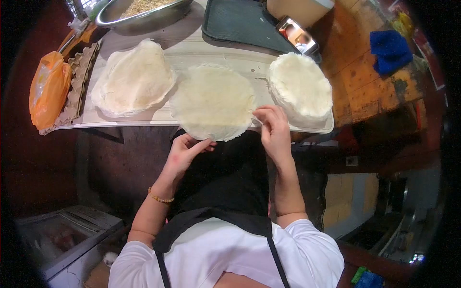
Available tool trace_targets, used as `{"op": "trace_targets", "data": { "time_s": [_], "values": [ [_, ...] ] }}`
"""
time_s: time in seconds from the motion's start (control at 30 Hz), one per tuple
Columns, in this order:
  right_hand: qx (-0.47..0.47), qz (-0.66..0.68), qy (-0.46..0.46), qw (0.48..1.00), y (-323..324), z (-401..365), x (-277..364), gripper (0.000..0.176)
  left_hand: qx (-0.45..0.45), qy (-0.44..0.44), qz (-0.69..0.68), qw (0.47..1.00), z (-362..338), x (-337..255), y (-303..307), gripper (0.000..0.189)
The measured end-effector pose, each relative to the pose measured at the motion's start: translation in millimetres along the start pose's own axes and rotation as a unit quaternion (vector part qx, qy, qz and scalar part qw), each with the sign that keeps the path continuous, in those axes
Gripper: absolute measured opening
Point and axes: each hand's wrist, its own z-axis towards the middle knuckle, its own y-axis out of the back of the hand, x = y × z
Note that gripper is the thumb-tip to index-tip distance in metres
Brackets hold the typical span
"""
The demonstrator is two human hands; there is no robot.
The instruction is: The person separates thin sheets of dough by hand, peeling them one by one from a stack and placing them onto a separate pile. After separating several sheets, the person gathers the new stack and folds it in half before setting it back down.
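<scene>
A thin, round, pale sheet (213, 98) lies in the middle of the light table, its near edge hanging over the front. My left hand (192, 149) pinches that near edge, thumb on top and fingers underneath. At the sheet's right edge my right hand (273, 126) is closed, fingers curled with a small bit of the pale edge between them. To the left rests a pile of similar sheets (134, 79), uneven in outline. On the right stands a thicker, neater stack of round sheets (300, 86).
Behind are a metal bowl (144, 21) of shredded food, a dark tray (240, 26), a phone (297, 36) and a beige container (297, 10). An orange bag (49, 91) and egg carton (80, 81) lie left. A blue cloth (390, 52) is on the wooden table right.
</scene>
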Motion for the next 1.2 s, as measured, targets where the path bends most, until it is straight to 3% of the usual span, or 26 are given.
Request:
{"op": "trace_targets", "data": {
  "time_s": [0.1, 0.17, 0.27, 0.4, 0.57, 0.67, 0.87, 0.97, 1.07, 1.2],
  "values": [
    [0.031, 0.006, -0.024, 0.999, 3.5, -2.0, 6.0, 0.032, -0.015, -0.024, 0.013, 1.000, -2.2, -4.9, 4.4, 0.027],
    [0.065, -0.015, 0.059, 0.996, 1.0, -1.3, 16.0, 0.038, -0.030, -0.035, 0.028, 0.999, -1.1, -7.7, 10.6, 0.028],
    [0.109, -0.035, 0.109, 0.987, -10.2, -2.5, 23.6, 0.046, -0.047, -0.011, -0.027, 0.998, 0.9, -9.5, 16.6, 0.029],
    [0.048, -0.045, 0.165, 0.984, -28.0, -2.1, 21.4, 0.035, -0.013, -0.011, 0.021, 1.000, -2.1, -8.4, 12.0, 0.028],
    [0.026, -0.022, 0.127, 0.991, -12.0, 3.7, 14.5, 0.026, 0.025, -0.003, 0.022, 0.999, -4.6, -6.3, 9.0, 0.027],
    [0.032, -0.016, 0.114, 0.993, 1.0, 2.5, -2.1, 0.026, -0.021, 0.012, -0.071, 0.997, -0.9, -8.3, 11.4, 0.027],
    [0.006, -0.091, 0.055, 0.994, 14.5, 7.8, -9.5, 0.037, -0.007, 0.014, 0.013, 1.000, 6.2, -6.5, -0.3, 0.027],
    [0.084, -0.033, 0.111, 0.990, 10.6, 4.3, 20.4, 0.038, 0.004, 0.018, -0.003, 1.000, 6.2, -8.9, -5.4, 0.026],
    [0.146, -0.019, 0.153, 0.977, -12.3, -8.4, 43.0, 0.052, 0.022, 0.013, -0.018, 1.000, 7.0, -5.6, -2.4, 0.027],
    [0.074, -0.031, 0.132, 0.988, -38.9, -17.9, 41.4, 0.044, 0.006, -0.010, -0.029, 1.000, 2.4, -5.2, -1.1, 0.027]
  ]
}}
